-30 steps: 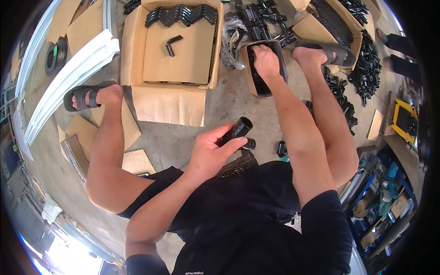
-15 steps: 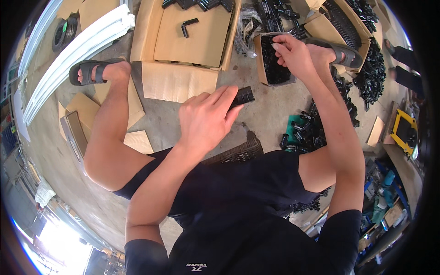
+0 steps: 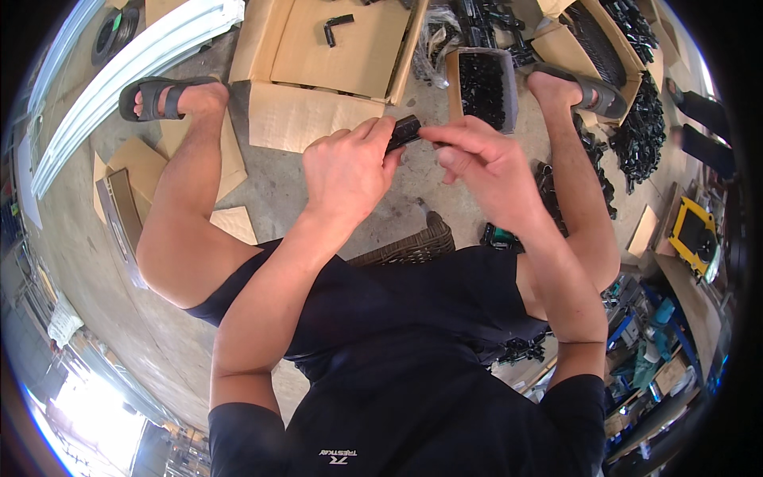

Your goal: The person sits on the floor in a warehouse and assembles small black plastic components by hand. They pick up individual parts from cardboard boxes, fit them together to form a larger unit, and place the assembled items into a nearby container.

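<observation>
My left hand (image 3: 347,168) is closed round a short black plastic piece (image 3: 405,132), whose ribbed end sticks out past the fingers. From the right, my right hand (image 3: 489,159) reaches up to that end, its index fingertip at or against it. The other right fingers are curled in, and whatever they hold is too small or hidden to make out. Beyond the right hand stands a small open carton (image 3: 486,91) full of tiny black parts. An angled black piece (image 3: 338,29) lies on cardboard inside the large box (image 3: 318,99) ahead.
Heaps of black parts (image 3: 642,143) lie at the right, beside an open carton (image 3: 608,48) of black pieces. A clear plastic bag (image 3: 435,48) sits next to the small carton. White long profiles (image 3: 135,87) and flat cardboard (image 3: 226,171) are at the left. A wicker edge (image 3: 409,248) shows between my legs.
My right hand has left the small carton and come to the end of the black piece. My left hand has moved slightly away from me with the piece.
</observation>
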A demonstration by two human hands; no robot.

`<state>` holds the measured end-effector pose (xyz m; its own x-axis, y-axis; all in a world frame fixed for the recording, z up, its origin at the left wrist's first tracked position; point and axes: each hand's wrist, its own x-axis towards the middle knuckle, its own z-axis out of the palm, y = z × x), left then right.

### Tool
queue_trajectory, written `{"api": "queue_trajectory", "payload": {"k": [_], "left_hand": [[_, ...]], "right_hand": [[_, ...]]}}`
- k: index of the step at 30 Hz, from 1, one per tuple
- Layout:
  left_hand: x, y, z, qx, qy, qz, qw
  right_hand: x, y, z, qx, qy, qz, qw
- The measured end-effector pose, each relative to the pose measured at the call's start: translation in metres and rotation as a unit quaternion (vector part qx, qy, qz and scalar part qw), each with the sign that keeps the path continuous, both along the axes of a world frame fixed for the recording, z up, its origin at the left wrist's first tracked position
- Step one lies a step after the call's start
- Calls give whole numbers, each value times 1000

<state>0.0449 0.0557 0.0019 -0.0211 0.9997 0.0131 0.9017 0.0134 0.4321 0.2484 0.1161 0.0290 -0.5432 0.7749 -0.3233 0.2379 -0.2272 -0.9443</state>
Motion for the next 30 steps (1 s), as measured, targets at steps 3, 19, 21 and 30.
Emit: {"api": "queue_trajectory", "payload": {"k": [3,19,21,30], "left_hand": [[0,-1,-2,37,-5,-4,999],[2,1,-1,48,2,-15,999],[3,0,-1,50,5,-15,999],[4,0,1,15,17,6,1000]], "right_hand": [[-9,-7,-10,125,-31,21,991],[-33,-21,-37,382,-59,-49,921],[-34,-22,-41,406,-66,-42,910],[-40,-20,-47,461,-89,-23,882]]}}
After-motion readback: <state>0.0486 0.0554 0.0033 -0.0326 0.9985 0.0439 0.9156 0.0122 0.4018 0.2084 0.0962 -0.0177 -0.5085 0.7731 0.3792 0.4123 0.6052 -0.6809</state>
